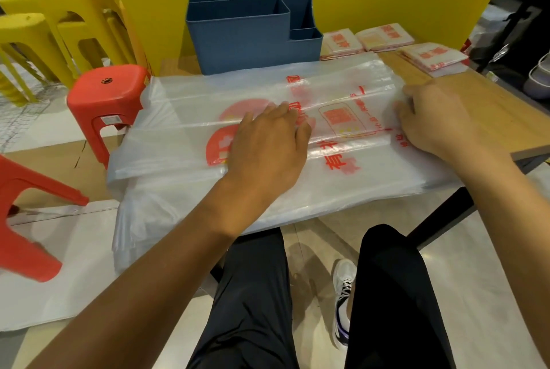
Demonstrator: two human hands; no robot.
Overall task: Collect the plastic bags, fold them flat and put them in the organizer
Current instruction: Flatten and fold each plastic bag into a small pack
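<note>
- Nearest the camera are the person's knees and a shoe on the floor, below the near edge of the tabletop (pixel 488 112).
- The plastic bag (pixel 238 136) lies spread over the tabletop with its long axis running left to right. Its left end droops off the edge towards the red stool (pixel 104 101).
- The left hand (pixel 268 142) lies flat on the bag's middle, fingers straight and pressing down; its grip takes hold of nothing.
- The right hand (pixel 434 118) sits at the bag's right end with its fingers bent onto the plastic. Whether that grip pinches the edge or only presses it I cannot tell.
- My reading: the bag is already folded lengthwise into a band, so the next fold should run along the long axis. The right hand, being at the end, would carry it leftwards over the pinned middle.
- Beyond the bag stands the blue organizer (pixel 247 41), upright, its compartments apparently holding nothing yet.
- To its right lie folded bags (pixel 384 38) in small flat squares, well apart from the hands.
</note>
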